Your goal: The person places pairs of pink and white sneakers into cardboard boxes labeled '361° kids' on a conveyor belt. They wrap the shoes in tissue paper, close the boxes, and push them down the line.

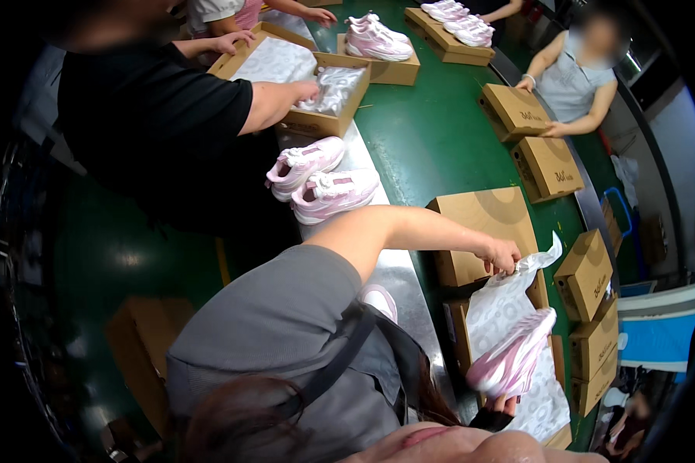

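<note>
My left hand (502, 256) pinches the edge of a sheet of patterned white tissue paper (490, 309), which it lifts at the far end of an open cardboard shoe box (462, 339). In my right hand (504, 406), mostly hidden, is a pink and white sneaker (511, 359), tilted over the box and a little blurred. More tissue (540, 405) spreads over the box's near end. Close to my body, a white and pink shoe (380, 302) shows in part on the metal table edge (413, 309).
A box lid (486, 224) lies beyond my left hand. A pair of sneakers (328, 185) stands on the table edge. Closed boxes (583, 274) line the opposite side, where a co-worker (579, 85) handles one. A person in black (154, 108) reaches into another open box (324, 116).
</note>
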The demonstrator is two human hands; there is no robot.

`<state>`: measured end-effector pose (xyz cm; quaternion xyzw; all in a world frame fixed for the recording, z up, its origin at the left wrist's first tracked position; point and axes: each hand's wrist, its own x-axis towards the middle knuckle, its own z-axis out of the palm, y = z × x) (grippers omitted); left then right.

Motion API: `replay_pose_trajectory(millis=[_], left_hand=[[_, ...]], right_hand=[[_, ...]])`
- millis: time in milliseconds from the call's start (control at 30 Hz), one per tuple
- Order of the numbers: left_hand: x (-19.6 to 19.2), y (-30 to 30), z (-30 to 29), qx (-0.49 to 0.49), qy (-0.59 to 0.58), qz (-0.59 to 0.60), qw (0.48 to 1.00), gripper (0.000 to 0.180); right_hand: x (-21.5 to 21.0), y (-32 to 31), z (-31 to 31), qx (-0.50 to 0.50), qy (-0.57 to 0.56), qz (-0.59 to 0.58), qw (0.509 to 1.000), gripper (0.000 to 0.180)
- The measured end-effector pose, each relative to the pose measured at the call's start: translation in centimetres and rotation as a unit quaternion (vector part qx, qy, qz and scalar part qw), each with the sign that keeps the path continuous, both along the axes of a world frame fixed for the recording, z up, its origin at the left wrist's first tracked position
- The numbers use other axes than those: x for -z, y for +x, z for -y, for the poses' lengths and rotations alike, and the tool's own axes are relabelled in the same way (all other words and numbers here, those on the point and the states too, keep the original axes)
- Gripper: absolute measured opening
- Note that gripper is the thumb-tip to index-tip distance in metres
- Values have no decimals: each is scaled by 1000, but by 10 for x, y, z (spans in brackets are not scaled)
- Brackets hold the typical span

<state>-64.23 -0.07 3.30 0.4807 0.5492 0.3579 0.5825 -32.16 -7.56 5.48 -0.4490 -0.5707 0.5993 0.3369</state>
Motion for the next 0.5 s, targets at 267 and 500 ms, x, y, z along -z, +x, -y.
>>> replay_pose_trajectory(millis=[267, 500], left_hand=[[3, 12, -9, 17, 58, 59, 996, 28], [53, 74, -30, 47, 198, -137, 969, 39]], right_hand=[[95, -47, -63, 106, -103, -61, 987, 24], [144, -89, -55, -146, 209, 394, 883, 21]])
